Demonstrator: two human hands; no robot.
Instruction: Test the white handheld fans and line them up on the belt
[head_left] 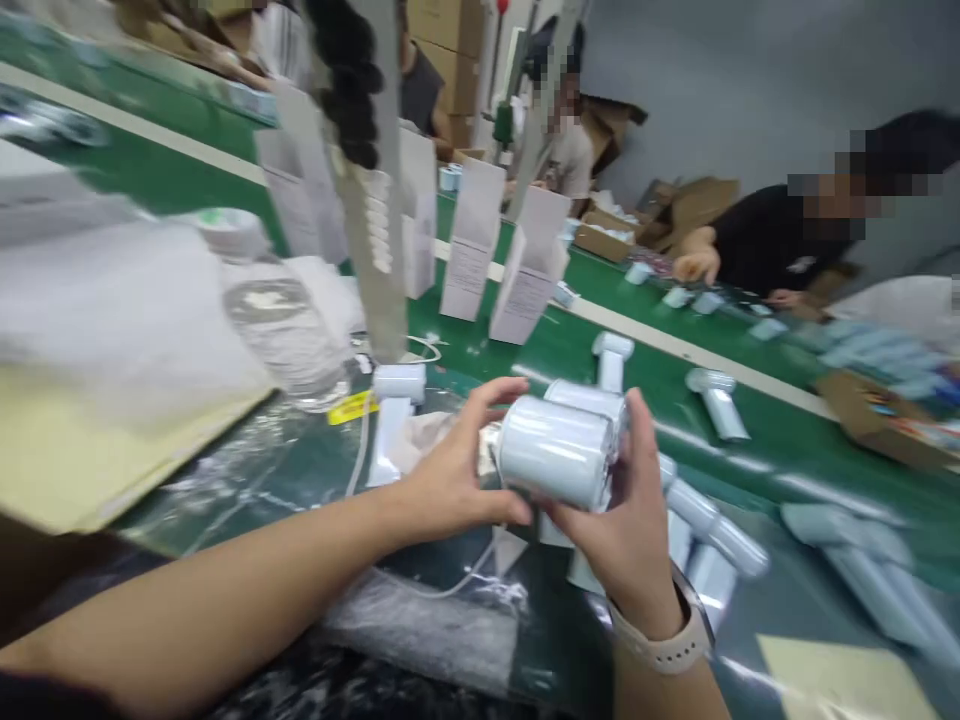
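Two glossy light-blue cylinders (pixel 555 452), which look like the barrels of T-shaped handheld devices, are held side by side above the table. My right hand (pixel 619 530) grips their right ends, thumb below and fingers behind. My left hand (pixel 457 470) curves around the left end of the nearer one, fingers above and thumb below. Their handles are hidden from view. Just left of my hands, a T-shaped light-blue device (pixel 399 385) lies near a white cable. More such devices (pixel 705 530) lie together beyond my right wrist.
A green conveyor belt (pixel 660 355) crosses behind, carrying single devices and upright white boxes (pixel 472 240). A metal post (pixel 379 250) rises ahead. At left are a clear plastic bottle (pixel 277 310) and yellow sheets (pixel 135 430). Other people work across the belt; an open carton (pixel 877 420) is at right.
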